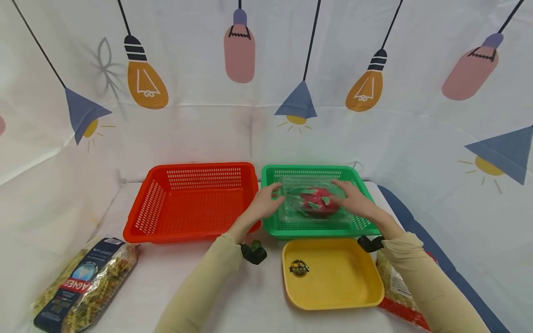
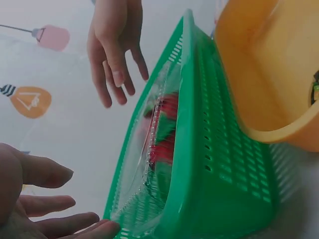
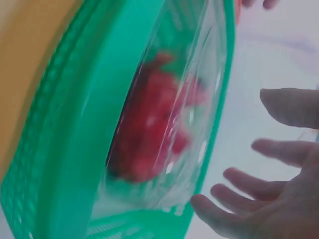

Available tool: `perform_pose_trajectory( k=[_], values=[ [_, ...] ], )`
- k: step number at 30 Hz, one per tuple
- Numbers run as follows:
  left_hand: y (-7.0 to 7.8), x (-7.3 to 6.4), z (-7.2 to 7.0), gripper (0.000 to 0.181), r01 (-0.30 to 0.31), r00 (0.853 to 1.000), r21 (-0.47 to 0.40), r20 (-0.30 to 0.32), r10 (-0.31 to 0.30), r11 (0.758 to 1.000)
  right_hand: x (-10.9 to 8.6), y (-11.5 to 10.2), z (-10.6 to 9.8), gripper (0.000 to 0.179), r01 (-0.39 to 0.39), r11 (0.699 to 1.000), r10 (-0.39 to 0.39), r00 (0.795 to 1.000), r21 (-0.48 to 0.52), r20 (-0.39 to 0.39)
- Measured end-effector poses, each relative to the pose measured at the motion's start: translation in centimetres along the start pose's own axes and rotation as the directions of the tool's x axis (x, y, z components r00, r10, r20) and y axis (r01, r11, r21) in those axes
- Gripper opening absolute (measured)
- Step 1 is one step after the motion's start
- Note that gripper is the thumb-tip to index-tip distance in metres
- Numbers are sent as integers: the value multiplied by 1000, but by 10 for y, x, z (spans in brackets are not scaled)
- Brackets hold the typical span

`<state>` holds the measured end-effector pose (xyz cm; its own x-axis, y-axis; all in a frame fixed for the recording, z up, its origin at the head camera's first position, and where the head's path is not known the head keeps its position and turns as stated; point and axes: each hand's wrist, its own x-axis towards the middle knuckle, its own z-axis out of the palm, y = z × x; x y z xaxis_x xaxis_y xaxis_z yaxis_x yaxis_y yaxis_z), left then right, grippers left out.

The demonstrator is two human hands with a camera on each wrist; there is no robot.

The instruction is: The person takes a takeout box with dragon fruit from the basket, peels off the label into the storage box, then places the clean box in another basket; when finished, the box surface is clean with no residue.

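A red dragon fruit (image 1: 319,202) with green tips lies inside a clear plastic box (image 1: 291,213), which sits in the green basket (image 1: 270,229). My left hand (image 1: 266,202) is at the box's left side, its fingers spread and relaxed. On the opposite side my right hand (image 1: 356,200) hovers at the box's right edge, fingers loosely extended. Both wrist views show the hands with nothing gripped, above the basket's rim. The box lies inside the basket walls, the fruit partly hidden by the near wall in the left wrist view.
A red basket (image 1: 139,226) stands left of the green one. In front is a yellow tray (image 1: 333,277) with a dark sticker. A pasta bag (image 1: 87,286) lies at the front left; another bag (image 1: 399,289) is partly under my right sleeve. A patterned curtain (image 1: 200,129) hangs behind.
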<state>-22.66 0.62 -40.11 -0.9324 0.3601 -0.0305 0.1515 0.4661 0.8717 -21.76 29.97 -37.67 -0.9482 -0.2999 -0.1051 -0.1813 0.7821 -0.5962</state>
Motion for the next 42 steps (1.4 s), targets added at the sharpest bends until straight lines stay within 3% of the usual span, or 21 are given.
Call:
perform_pose_trajectory(
  k=[5, 12, 17, 21, 29, 34, 39, 42],
  values=[
    [-6, -21, -4, 50, -62, 998, -71, -21, 61, 996, -10, -15, 12, 48, 180, 984, -180, 981, -5, -72],
    [-14, -61, -15, 49, -114, 992, -95, -68, 108, 989, -22, -36, 36, 37, 424, 906, -419, 892, -3, -170],
    [-22, -93, -23, 49, -97, 991, -47, -97, 92, 994, -36, -50, 49, 37, 499, 867, -490, 850, -5, -195],
    [-33, -115, -29, 50, -86, 988, 7, -127, 86, 996, -48, -56, 59, 36, 487, 871, -488, 848, -62, -208],
    [-57, -155, -41, 50, -74, 976, 141, -193, 101, 987, -66, -57, 85, 34, 476, 876, -482, 849, -81, -218],
    [-70, -173, -46, 48, -71, 963, 249, -236, 131, 966, -77, -54, 98, 30, 443, 891, -453, 860, -99, -235],
    [-83, -190, -51, 44, -92, 946, 299, -273, 178, 950, -87, -48, 106, 30, 396, 911, -411, 872, -113, -267],
    [-89, -199, -53, 43, -86, 943, 313, -280, 178, 946, -92, -43, 110, 30, 372, 923, -384, 877, -99, -290]
  ],
)
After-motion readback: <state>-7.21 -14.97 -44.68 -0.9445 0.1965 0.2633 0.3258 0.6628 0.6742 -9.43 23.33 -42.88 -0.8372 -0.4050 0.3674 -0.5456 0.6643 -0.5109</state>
